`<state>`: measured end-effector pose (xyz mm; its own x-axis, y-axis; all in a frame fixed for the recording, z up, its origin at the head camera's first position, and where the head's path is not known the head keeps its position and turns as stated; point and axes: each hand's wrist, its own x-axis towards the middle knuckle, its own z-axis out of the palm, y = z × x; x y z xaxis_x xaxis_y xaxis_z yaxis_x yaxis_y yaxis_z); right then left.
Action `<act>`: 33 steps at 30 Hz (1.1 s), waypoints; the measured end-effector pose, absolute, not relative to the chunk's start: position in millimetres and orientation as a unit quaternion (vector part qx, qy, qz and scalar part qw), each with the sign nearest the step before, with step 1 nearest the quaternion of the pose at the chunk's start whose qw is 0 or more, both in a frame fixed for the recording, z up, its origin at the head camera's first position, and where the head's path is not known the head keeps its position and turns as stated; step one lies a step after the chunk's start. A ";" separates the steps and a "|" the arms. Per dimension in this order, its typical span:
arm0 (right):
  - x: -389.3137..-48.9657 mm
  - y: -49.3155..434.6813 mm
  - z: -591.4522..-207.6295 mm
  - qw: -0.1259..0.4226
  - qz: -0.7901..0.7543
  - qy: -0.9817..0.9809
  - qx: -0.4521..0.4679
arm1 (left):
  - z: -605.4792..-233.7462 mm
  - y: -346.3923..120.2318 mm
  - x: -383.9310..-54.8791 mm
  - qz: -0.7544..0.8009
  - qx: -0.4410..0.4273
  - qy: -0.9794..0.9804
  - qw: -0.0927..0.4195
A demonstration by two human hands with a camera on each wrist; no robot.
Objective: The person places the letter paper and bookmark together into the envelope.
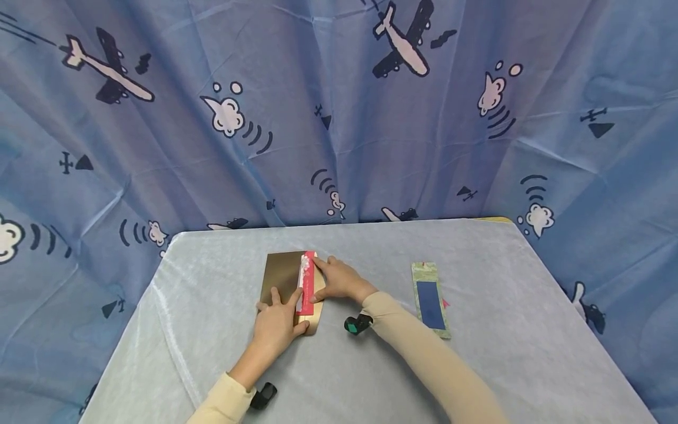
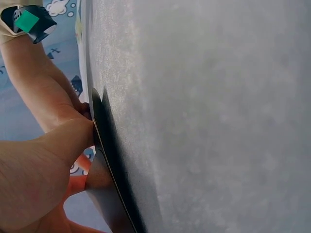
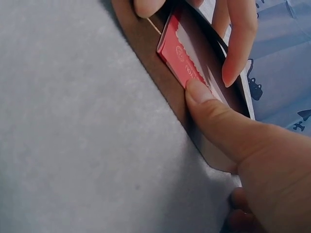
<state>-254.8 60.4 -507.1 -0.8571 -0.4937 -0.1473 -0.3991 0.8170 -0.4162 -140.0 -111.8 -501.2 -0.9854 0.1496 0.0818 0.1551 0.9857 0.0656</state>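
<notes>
A flat, gold-brown book-like cover (image 1: 282, 272) lies on the table. Along its right part rests a narrow red card with a white floral band (image 1: 305, 300); the right wrist view shows the card's scalloped border. My left hand (image 1: 275, 325) rests on the cover's lower part, fingers spread, the index fingertip by the card's left edge. From the right, my right hand (image 1: 341, 280) reaches in with extended index finger and thumb touching near the card's right edge. In the right wrist view, the right thumb (image 3: 218, 119) presses at the red card (image 3: 182, 58).
A green patterned packet (image 1: 425, 272) with a dark blue panel lies to the right, a small pink piece showing at its side. The table has a pale grey cloth (image 1: 371, 377). Behind it hangs a blue curtain (image 1: 286, 165) with airplane prints.
</notes>
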 end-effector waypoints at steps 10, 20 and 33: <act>-255.4 60.2 -507.5 0.120 -0.191 0.944 -0.240 | -502.2 -111.0 -142.0 -0.035 -0.080 -0.996 0.034; -254.9 57.7 -505.5 0.114 -0.191 0.944 -0.242 | -500.4 -111.4 -141.8 -0.043 -0.080 -0.995 0.037; -256.0 55.2 -506.1 0.109 -0.195 0.943 -0.245 | -498.2 -110.9 -142.6 -0.043 -0.074 -0.996 0.029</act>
<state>-256.0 55.2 -506.1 -0.8556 -0.5057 -0.1106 -0.4206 0.8037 -0.4208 -142.6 -110.9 -498.2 -0.9873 0.1452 0.0649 0.1503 0.9852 0.0821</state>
